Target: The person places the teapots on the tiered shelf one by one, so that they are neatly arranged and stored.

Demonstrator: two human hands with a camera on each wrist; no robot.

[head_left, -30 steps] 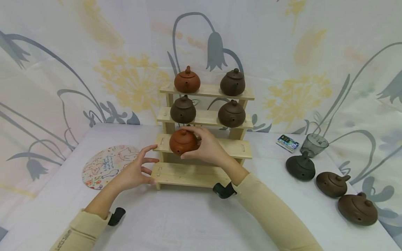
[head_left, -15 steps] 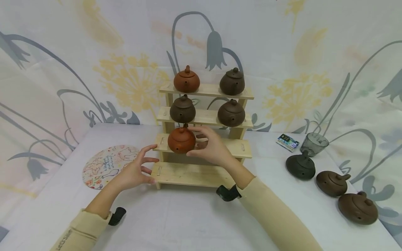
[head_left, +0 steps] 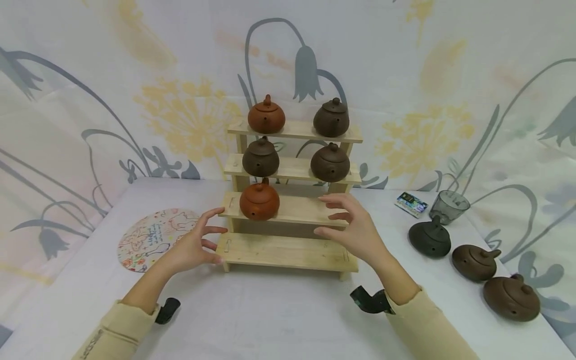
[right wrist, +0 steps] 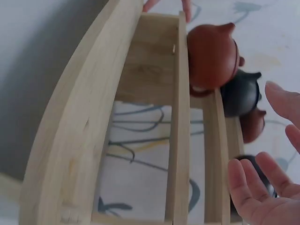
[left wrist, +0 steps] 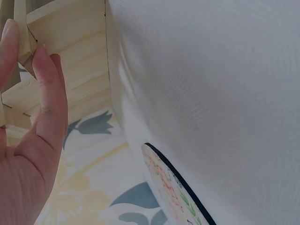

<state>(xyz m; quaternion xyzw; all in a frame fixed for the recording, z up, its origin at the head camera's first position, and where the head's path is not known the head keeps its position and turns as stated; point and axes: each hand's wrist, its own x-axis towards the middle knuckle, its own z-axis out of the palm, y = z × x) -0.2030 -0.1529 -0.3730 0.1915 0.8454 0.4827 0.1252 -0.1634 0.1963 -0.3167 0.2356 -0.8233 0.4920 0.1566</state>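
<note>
An orange-brown clay teapot (head_left: 259, 201) sits at the left of the second-lowest tier of a four-tier wooden display stand (head_left: 288, 250). To its right, apart from it, my right hand (head_left: 357, 230) hovers before the stand's right end, fingers spread and holding nothing. My left hand (head_left: 191, 250) stays at the stand's left end. Its fingertips touch the ends of the two lower boards, and the left wrist view shows fingers (left wrist: 49, 93) against a board edge. Above stand another orange teapot (head_left: 266, 116) and dark brown teapots (head_left: 330, 162).
Three dark teapots (head_left: 511, 298) line the table's right side. Behind them are a grey translucent cup (head_left: 450, 205) and a small printed card (head_left: 411, 204). A round patterned mat (head_left: 148, 240) lies left of the stand. Printed cloth (head_left: 193, 50) hangs behind.
My right hand has let go of the orange-brown teapot and moved right, away from it. The teapot rests on its tier, slightly left of before. My left hand has stayed put.
</note>
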